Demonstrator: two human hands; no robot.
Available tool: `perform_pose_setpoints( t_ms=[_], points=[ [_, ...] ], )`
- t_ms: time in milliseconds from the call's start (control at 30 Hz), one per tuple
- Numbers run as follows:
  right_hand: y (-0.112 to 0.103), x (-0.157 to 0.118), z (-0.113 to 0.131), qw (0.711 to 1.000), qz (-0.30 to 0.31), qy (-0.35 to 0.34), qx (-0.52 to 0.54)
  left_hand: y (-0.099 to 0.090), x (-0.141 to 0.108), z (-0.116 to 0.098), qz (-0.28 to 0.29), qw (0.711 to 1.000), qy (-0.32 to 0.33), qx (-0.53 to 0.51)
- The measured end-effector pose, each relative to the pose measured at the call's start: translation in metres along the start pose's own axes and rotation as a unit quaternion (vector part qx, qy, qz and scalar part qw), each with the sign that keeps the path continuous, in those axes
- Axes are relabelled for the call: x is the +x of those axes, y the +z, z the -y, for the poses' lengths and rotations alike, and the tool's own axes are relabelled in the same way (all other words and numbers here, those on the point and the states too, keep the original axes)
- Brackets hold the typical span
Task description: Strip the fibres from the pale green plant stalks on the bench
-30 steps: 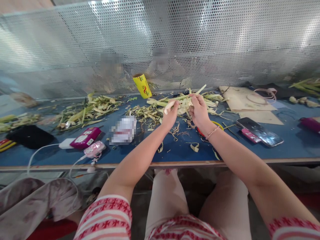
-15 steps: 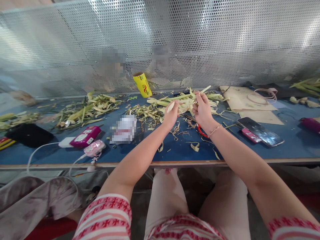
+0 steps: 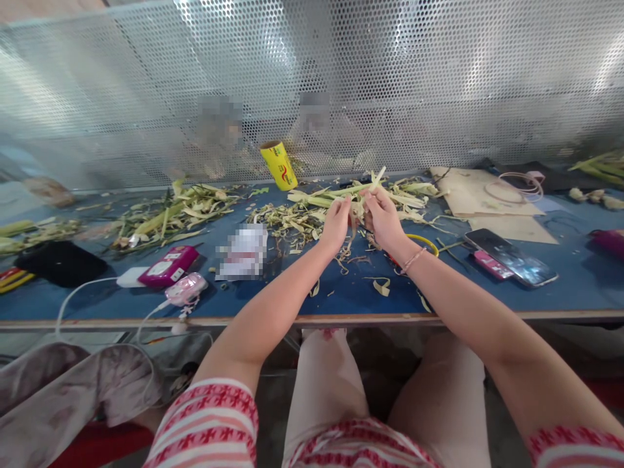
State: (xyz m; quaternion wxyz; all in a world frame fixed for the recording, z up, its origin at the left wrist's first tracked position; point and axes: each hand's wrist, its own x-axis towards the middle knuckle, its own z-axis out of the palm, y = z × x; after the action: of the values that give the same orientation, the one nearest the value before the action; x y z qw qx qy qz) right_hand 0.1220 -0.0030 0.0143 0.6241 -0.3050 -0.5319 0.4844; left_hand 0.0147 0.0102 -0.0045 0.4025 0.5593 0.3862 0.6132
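Pale green plant strips (image 3: 359, 207) are pinched between my two hands, which are close together over the middle of the blue table (image 3: 273, 299). My left hand (image 3: 337, 224) has its fingers closed on the left side of the strips. On their right side, my right hand (image 3: 383, 216) pinches them, with a strip end sticking up above it. Behind and beneath the hands lies a heap of stalks and peelings (image 3: 312, 197). Yellow and red handles (image 3: 423, 242), partly hidden, lie by my right wrist.
A yellow tube (image 3: 279, 166) leans near the perforated metal screen (image 3: 370, 78). On the left are another plant pile (image 3: 170, 211), a magenta box (image 3: 168, 266) and a black pouch (image 3: 61, 263). Phones (image 3: 511, 257) and brown paper (image 3: 475, 192) lie right. A person's legs (image 3: 73, 396) show at lower left.
My right hand has moved left and slightly down, closer to my left hand, bringing its strips along. The yellow handle by my right wrist has come into view.
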Motion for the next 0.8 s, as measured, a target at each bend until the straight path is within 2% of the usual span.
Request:
perform_pose_setpoints(
  t_ms=[100, 167, 233, 333, 433, 500, 633, 800],
  points=[
    [0.0, -0.001, -0.003, 0.999, 0.032, 0.001, -0.013, 0.0, -0.001, -0.005, -0.035, 0.999, -0.036, -0.003],
    [0.0, -0.001, -0.004, 0.999, 0.045, -0.008, -0.013, 0.001, -0.003, -0.008, -0.044, 0.998, -0.037, 0.019],
    [0.0, -0.002, -0.004, 0.998, 0.053, -0.01, -0.009, 0.0, -0.004, -0.01, -0.052, 0.997, -0.02, 0.045],
    [0.001, -0.004, -0.002, 0.999, 0.052, 0.009, -0.002, -0.003, -0.003, -0.01, -0.076, 0.993, 0.04, 0.086],
    [0.0, -0.003, 0.003, 1.0, 0.015, 0.016, 0.015, -0.004, -0.004, -0.013, -0.074, 0.983, 0.093, 0.138],
    [-0.003, -0.001, 0.006, 0.999, -0.029, 0.015, 0.029, -0.003, -0.006, -0.015, -0.05, 0.984, 0.1, 0.141],
    [-0.008, 0.002, 0.01, 0.995, -0.09, 0.015, 0.047, 0.0, -0.007, -0.013, -0.006, 0.996, 0.057, 0.075],
    [-0.004, 0.0, 0.011, 0.996, -0.077, 0.034, 0.041, -0.005, 0.001, -0.007, -0.049, 0.998, 0.024, 0.032]
  ],
)
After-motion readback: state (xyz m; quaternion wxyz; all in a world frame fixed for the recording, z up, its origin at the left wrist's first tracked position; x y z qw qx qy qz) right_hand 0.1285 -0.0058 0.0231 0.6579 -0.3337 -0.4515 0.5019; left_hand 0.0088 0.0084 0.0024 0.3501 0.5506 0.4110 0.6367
